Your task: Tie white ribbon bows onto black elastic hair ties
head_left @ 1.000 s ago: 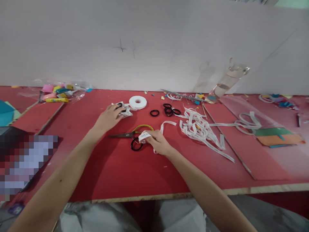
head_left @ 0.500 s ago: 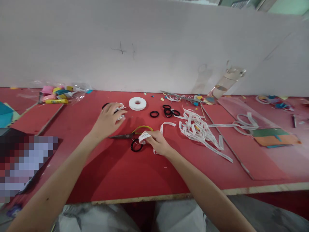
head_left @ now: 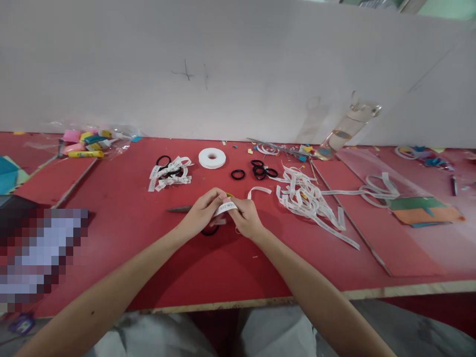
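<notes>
Between my hands a white printed ribbon [head_left: 225,207] is stretched in a small arch. My left hand [head_left: 203,210] pinches its left end, and my right hand [head_left: 245,215] grips the other side. Below them on the table lie scissors, whose dark blade [head_left: 179,209] points left while the handles are mostly covered by my hands. A black hair tie [head_left: 210,230] shows partly under my fingers. Farther left sits a cluster of black hair ties with white ribbon bows [head_left: 173,173]. A loose ribbon piece [head_left: 260,189] curls beside my right hand.
A white ribbon roll [head_left: 211,158] and several black hair ties [head_left: 262,171] lie beyond my hands. To the right are a tangled ribbon heap [head_left: 307,198] and a leaning clear bottle [head_left: 347,129]. A plastic bag of colourful items [head_left: 92,141] rests back left, against the white wall [head_left: 238,74].
My left hand has come away from the bow cluster, back and to the right, and now holds the ribbon together with my right hand. The cluster stays behind on the table.
</notes>
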